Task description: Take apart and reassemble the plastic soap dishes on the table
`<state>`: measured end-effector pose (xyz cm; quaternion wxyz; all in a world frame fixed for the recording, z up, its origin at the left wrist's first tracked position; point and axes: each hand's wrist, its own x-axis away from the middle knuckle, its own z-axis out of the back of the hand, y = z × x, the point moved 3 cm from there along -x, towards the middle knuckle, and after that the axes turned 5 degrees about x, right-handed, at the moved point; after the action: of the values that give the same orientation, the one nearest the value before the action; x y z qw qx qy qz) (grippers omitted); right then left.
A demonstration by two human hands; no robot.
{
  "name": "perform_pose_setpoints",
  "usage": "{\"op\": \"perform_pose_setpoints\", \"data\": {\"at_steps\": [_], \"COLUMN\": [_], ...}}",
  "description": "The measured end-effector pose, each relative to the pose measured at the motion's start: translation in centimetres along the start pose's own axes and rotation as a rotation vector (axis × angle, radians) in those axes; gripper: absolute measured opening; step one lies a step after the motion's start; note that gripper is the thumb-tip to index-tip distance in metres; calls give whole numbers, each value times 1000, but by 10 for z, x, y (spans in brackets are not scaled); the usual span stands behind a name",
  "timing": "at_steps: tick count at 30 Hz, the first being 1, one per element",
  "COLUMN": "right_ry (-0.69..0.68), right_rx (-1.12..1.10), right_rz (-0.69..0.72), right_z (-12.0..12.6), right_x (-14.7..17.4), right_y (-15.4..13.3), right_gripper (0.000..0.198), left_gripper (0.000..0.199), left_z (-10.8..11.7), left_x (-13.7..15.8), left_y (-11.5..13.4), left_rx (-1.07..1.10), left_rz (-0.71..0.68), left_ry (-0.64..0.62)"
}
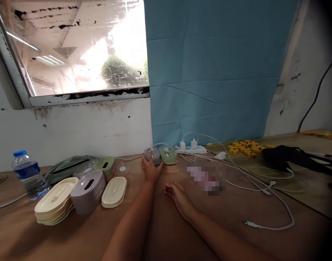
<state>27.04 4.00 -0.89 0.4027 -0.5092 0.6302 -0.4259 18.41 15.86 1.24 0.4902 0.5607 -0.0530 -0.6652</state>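
My left hand reaches to the back of the table with its fingers wrapped round a small grey lidded box. Right beside that box stands a green lidded box with a clear lower part. My right hand rests near the table in front of the green box, fingers loosely curled and nothing seen in them. Left of my left arm lies a cream lid. Next to it are a stack of lilac frames with a slot on top and a stack of cream lids.
A water bottle, a grey-green pouch and a green slotted piece stand at left. A power strip with chargers lies behind; white cables spread rightward. Yellow pieces and a black item lie far right.
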Motion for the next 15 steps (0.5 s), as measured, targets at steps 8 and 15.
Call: {"op": "perform_pose_setpoints", "data": {"at_steps": [8,15], "right_ry": [8,8], "right_rx": [-33,-13], "right_rz": [-21,-35], "right_z": [0,2], "right_x": [0,0], "right_y": [0,0], "right_gripper": [11,13], "left_gripper": [54,56], "left_z": [14,67], "left_x": [-6,41], "left_y": [-20,-11], "left_rx": [148,300], "left_rz": [85,167], "left_ry": [15,55]}}
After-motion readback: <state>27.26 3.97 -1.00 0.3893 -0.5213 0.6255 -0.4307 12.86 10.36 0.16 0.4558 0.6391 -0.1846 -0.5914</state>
